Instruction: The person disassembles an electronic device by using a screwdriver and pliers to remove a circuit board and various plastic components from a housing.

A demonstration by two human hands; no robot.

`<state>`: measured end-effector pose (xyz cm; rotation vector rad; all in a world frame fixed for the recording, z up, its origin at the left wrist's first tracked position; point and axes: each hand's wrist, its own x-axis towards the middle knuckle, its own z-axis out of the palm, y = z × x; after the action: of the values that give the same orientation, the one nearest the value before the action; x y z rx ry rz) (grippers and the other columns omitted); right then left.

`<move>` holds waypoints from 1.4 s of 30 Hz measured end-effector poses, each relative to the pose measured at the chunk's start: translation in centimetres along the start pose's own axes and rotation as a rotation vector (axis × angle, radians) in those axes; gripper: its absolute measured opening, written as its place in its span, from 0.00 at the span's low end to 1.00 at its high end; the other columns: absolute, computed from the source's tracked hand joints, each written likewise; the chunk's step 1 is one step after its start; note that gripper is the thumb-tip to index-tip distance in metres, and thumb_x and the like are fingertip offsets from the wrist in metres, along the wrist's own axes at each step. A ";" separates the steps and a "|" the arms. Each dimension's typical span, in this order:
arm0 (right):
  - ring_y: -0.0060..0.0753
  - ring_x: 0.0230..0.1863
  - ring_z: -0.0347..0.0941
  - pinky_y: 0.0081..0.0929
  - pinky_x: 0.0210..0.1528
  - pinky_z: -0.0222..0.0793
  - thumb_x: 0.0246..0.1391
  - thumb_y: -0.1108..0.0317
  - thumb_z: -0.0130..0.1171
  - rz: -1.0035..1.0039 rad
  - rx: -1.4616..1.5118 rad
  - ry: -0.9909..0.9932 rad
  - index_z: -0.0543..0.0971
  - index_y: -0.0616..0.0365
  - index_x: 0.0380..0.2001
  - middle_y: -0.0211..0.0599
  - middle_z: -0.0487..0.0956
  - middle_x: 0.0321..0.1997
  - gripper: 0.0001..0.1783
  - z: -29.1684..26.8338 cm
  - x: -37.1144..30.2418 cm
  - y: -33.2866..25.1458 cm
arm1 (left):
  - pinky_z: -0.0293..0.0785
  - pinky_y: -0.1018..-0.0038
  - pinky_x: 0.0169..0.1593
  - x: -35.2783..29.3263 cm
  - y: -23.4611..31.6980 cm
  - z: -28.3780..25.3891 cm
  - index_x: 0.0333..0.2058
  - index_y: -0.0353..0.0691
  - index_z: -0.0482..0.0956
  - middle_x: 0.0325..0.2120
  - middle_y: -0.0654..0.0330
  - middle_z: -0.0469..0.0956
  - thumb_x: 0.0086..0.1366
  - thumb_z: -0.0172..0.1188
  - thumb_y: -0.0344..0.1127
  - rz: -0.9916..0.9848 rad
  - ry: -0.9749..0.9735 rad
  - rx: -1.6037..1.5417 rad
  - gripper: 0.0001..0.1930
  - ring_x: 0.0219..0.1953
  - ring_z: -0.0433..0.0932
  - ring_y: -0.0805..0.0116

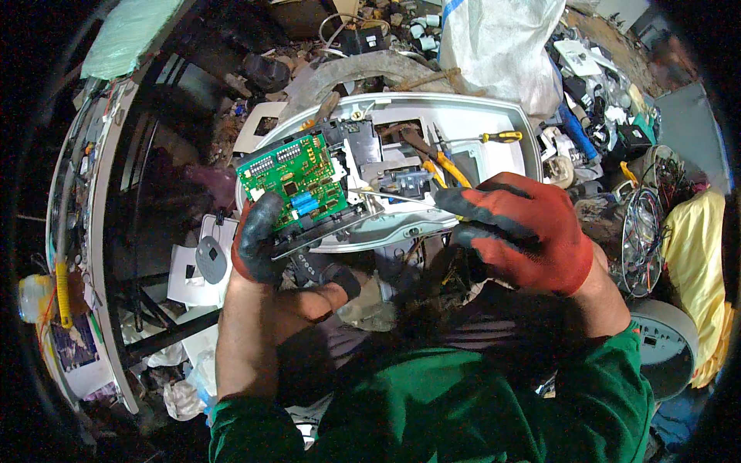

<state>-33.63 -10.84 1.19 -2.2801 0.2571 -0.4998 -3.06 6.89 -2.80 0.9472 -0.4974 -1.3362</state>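
My left hand, in a red and black glove, grips the lower left edge of a green circuit board seated on a black plastic frame. Blue components stand out on its lower part. My right hand, gloved alike, is closed around a screwdriver, its handle mostly hidden. The thin metal shaft points left, its tip close to the board's right edge; I cannot tell if it touches. Beneath both lies a pale plastic housing. Orange-handled pliers and a yellow-handled screwdriver rest in it.
Behind the housing stands a white woven sack. Plastic scraps and a wire bundle lie on the right, beside yellow sheeting. A dark metal rack runs along the left. A round grey part sits by my right elbow.
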 end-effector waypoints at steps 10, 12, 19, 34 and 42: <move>0.49 0.31 0.76 0.40 0.32 0.73 0.44 0.72 0.64 0.109 -0.128 -0.054 0.80 0.59 0.37 0.44 0.78 0.31 0.13 2.2 -0.2 -0.9 | 0.76 0.50 0.56 -0.6 -0.2 -1.3 0.61 0.37 0.66 0.55 0.47 0.73 0.67 0.56 0.47 -0.154 0.238 0.096 0.29 0.54 0.76 0.49; 0.47 0.29 0.75 0.39 0.30 0.72 0.42 0.72 0.65 0.114 -0.180 -0.061 0.81 0.58 0.38 0.42 0.76 0.30 0.15 2.6 -0.3 -1.4 | 0.76 0.49 0.56 -0.6 -0.2 -1.4 0.61 0.36 0.66 0.56 0.47 0.72 0.67 0.56 0.48 -0.168 0.245 0.135 0.29 0.55 0.75 0.49; 0.43 0.28 0.74 0.38 0.26 0.70 0.38 0.68 0.69 -0.114 -0.478 0.059 0.80 0.51 0.44 0.36 0.74 0.37 0.24 4.4 -0.2 -0.3 | 0.77 0.53 0.55 0.1 -1.0 -2.3 0.59 0.38 0.68 0.55 0.49 0.74 0.72 0.48 0.48 -0.120 0.091 -0.239 0.24 0.53 0.76 0.54; 0.52 0.36 0.76 0.41 0.35 0.75 0.45 0.65 0.65 -0.013 -0.086 0.221 0.79 0.51 0.48 0.43 0.77 0.38 0.23 7.2 -1.7 2.0 | 0.85 0.61 0.35 0.7 -1.3 -1.1 0.63 0.42 0.65 0.53 0.50 0.76 0.64 0.51 0.67 0.003 0.126 0.021 0.39 0.43 0.82 0.54; 0.55 0.42 0.77 0.42 0.44 0.75 0.45 0.65 0.67 -0.031 -0.187 0.107 0.78 0.54 0.50 0.49 0.79 0.44 0.25 5.1 -0.9 2.2 | 0.83 0.65 0.33 1.0 -1.1 -0.5 0.61 0.40 0.66 0.49 0.52 0.77 0.65 0.50 0.68 -0.013 0.162 0.032 0.39 0.39 0.82 0.58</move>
<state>-32.33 -8.66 -3.85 -2.4447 0.3341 -0.6380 -3.08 6.13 -4.17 1.0771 -0.3896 -1.2544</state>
